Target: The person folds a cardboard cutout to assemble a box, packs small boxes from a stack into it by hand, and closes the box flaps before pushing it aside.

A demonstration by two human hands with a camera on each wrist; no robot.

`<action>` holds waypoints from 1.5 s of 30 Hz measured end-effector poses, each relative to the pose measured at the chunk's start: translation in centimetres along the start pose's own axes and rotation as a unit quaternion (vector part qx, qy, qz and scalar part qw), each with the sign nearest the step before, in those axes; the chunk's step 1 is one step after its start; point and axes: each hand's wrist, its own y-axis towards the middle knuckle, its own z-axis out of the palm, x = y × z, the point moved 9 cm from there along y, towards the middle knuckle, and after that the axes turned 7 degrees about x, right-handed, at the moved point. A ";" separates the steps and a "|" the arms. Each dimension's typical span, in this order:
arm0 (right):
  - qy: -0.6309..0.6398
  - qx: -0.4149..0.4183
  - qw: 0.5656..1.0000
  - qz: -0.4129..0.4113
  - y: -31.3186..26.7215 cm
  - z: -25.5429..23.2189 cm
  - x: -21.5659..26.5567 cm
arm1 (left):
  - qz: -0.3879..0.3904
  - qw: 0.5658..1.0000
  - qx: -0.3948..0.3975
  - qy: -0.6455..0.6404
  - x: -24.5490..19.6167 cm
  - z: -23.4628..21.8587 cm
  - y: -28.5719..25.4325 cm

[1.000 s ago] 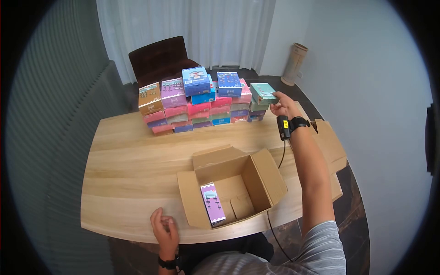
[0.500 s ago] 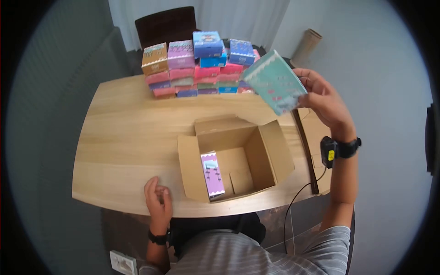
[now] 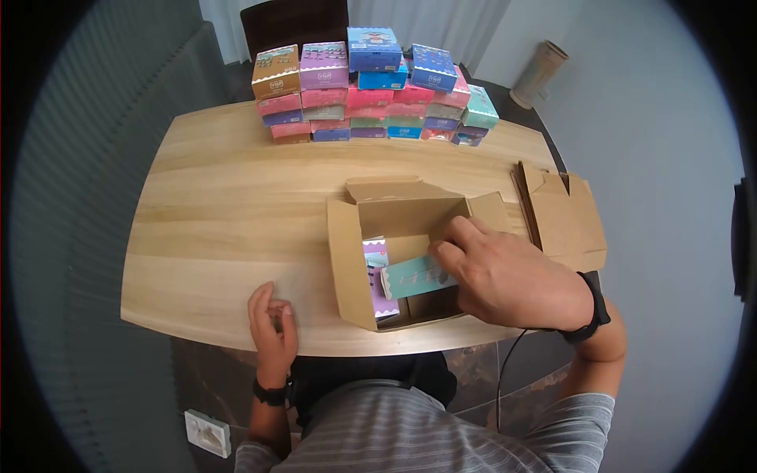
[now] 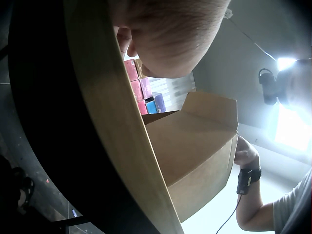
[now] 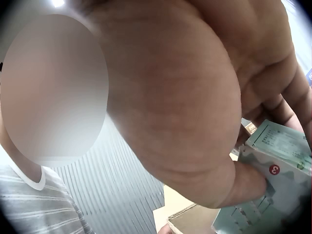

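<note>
The right hand (image 3: pixel 512 276) holds a green box (image 3: pixel 416 276) inside the big brown box (image 3: pixel 347 260). The left hand (image 3: pixel 272 331) rests on the table (image 3: pixel 221 221), fingers loose, holding nothing.

Table (image 3: pixel 213 213): pale wood, smooth, matt, grain seen lengthwise. Open carton (image 3: pixel 344 260) and flat sheets (image 3: pixel 564 217): plain brown corrugated cardboard, matt. Teal box (image 3: pixel 414 276) and stacked boxes (image 3: pixel 371 91): printed card, slight sheen. Sleeve (image 3: pixel 441 433): striped knit cloth.
</note>
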 end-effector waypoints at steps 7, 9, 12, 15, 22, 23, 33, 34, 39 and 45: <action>0.068 0.039 0.997 -0.019 0.6 -0.7 0.6 | -0.012 1.000 0.003 -0.015 0.1 0.1 0.0; 0.093 0.065 0.993 -0.020 0.8 0.1 0.5 | -0.008 1.000 0.005 -0.017 -0.1 0.1 0.1; 0.108 0.057 0.992 -0.024 0.7 0.7 -0.4 | -0.013 1.000 0.004 -0.009 0.0 0.0 0.1; 0.122 0.076 0.989 0.019 0.5 0.1 -1.0 | -0.014 1.000 0.000 -0.010 0.0 0.0 0.1; 0.097 0.146 0.984 0.016 1.2 3.6 -1.3 | 0.008 1.000 -0.008 -0.005 -0.1 0.0 0.2; 0.100 0.187 0.976 0.040 1.1 4.6 -1.8 | 0.005 1.000 -0.011 -0.006 0.0 -0.1 0.1; -0.037 0.126 0.991 -0.020 1.7 5.2 -1.6 | 0.002 1.000 -0.005 -0.003 -0.1 0.0 0.3; -0.063 0.180 0.982 -0.005 2.0 6.7 -2.0 | 0.001 1.000 -0.007 -0.006 -0.1 -0.1 0.3; -0.021 0.194 0.980 -0.026 2.1 6.2 -2.2 | 0.001 1.000 -0.008 -0.011 0.0 -0.1 0.2; 0.118 0.187 0.972 -0.076 2.7 8.8 -0.9 | -0.003 1.000 -0.002 -0.016 0.1 0.1 0.3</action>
